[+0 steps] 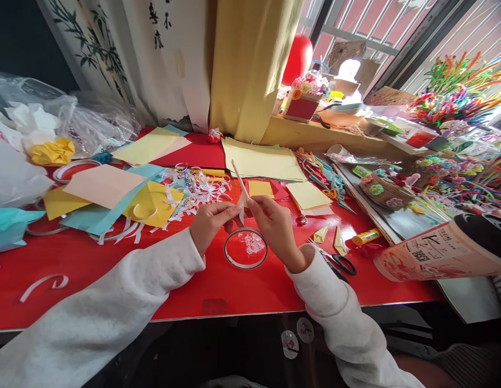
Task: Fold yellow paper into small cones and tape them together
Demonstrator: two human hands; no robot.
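Note:
Both hands meet above the middle of the red table [250, 291], pinching a narrow pale pink paper piece [240, 180] that points up and away. My left hand [213, 223] has its fingers closed on the paper's lower left side. From the right, my right hand [275, 229] grips the same paper between thumb and fingers. A short whitish strip hangs down between the fingertips. Just below the hands lies a roll of tape [246, 266], with white scraps seen through its ring. Exactly how the paper is folded is too small to tell.
Colored paper sheets [100, 186] and shredded white strips [201, 194] lie left. Yellow sheets [262, 160] lie behind the hands. Black-handled scissors [343, 264], a glue stick [365, 237] and a tilted cup [440, 250] are at the right. Plastic bags [19, 172] fill the far left.

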